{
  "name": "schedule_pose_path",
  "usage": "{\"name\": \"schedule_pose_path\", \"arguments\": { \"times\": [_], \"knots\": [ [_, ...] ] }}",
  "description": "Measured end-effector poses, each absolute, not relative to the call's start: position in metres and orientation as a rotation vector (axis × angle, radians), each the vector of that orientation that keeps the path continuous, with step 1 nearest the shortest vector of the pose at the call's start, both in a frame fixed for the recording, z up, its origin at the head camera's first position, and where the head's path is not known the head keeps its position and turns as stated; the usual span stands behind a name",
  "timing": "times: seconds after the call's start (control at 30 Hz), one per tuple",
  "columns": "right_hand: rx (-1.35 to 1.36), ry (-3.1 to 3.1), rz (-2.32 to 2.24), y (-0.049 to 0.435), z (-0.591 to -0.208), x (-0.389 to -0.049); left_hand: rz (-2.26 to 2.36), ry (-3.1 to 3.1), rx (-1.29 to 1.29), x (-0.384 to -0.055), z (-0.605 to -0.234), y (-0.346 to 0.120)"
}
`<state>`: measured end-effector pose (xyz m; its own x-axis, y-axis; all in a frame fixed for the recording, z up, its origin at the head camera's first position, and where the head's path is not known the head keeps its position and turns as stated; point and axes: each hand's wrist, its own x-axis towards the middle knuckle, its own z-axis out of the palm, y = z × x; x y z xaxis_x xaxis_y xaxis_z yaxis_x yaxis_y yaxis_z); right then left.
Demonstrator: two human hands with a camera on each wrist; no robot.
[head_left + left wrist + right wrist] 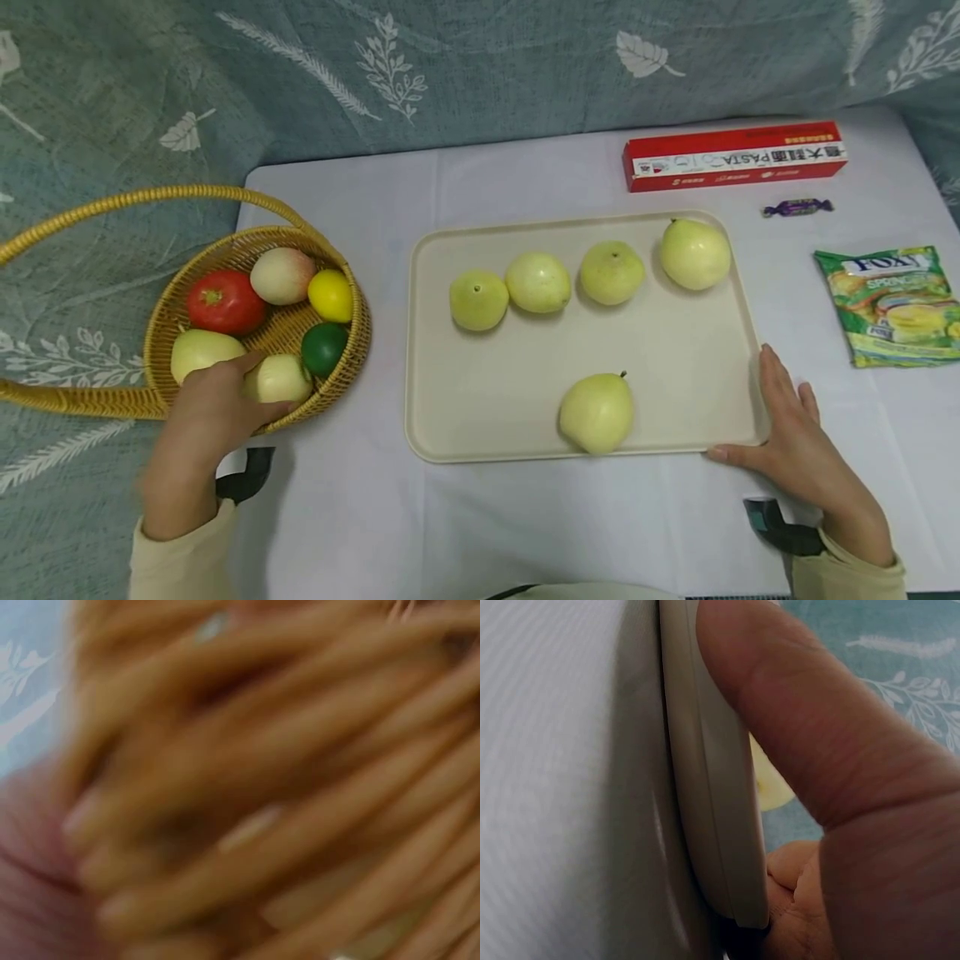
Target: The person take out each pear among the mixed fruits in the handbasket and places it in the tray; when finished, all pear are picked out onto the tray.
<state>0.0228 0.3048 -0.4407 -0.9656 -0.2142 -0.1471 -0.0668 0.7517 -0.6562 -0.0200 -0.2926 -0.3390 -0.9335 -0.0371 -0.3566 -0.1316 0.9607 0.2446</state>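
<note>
A wicker basket (pixel 358 333) with a tall handle stands at the left. My left hand (pixel 213 408) reaches over its near rim and grips a pale yellow-green pear (pixel 283 380) between thumb and fingers. Beside that hand lies another pear (pixel 202 354). My right hand (pixel 798 446) rests at the near right corner of a beige tray (pixel 487 400), thumb along the front edge and straight fingers against the right side. On the tray, a pear (pixel 597 414) lies near the front edge, with several more along the back, including a stemmed pear (pixel 695 255). The left wrist view shows blurred wicker (pixel 285 772).
The basket also holds a red fruit (pixel 225 302), a peach (pixel 282 276), a yellow fruit (pixel 330 296) and a dark green one (pixel 324 350). Behind the tray lies a red pasta box (pixel 735 157). A purple-wrapped candy (pixel 798 207) and a green packet (pixel 892 308) lie at the right.
</note>
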Motion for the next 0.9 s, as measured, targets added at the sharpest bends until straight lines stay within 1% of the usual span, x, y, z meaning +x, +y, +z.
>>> {"name": "schedule_pose_path", "arguments": {
  "times": [0.1, 0.23, 0.37, 0.5, 0.63, 0.7, 0.8, 0.9],
  "knots": [
    [-0.223, 2.743, -1.010, 0.305, -0.441, 0.023, 0.372, 2.812, -0.109, -0.021, -0.342, -0.288],
    [-0.222, 2.744, -1.007, 0.305, -0.441, 0.023, 0.396, 2.840, -0.157, -0.020, -0.343, -0.287],
    [-0.212, 2.737, -1.010, 0.305, -0.441, 0.023, 0.441, 2.886, -0.227, -0.016, -0.340, -0.285],
    [-0.217, 2.742, -1.015, 0.305, -0.440, 0.022, 0.512, 2.953, -0.355, -0.011, -0.330, -0.283],
    [-0.228, 2.754, -1.011, 0.306, -0.439, 0.022, 0.695, 3.118, -0.448, -0.008, -0.320, -0.270],
    [-0.228, 2.761, -1.005, 0.307, -0.439, 0.021, 0.900, 3.192, -0.420, -0.008, -0.318, -0.258],
    [-0.223, 2.755, -1.022, 0.307, -0.440, 0.022, 1.288, 3.162, -0.312, -0.008, -0.319, -0.236],
    [-0.214, 2.742, -1.032, 0.306, -0.441, 0.022, 1.555, 3.052, -0.117, -0.009, -0.326, -0.213]
  ]
}}
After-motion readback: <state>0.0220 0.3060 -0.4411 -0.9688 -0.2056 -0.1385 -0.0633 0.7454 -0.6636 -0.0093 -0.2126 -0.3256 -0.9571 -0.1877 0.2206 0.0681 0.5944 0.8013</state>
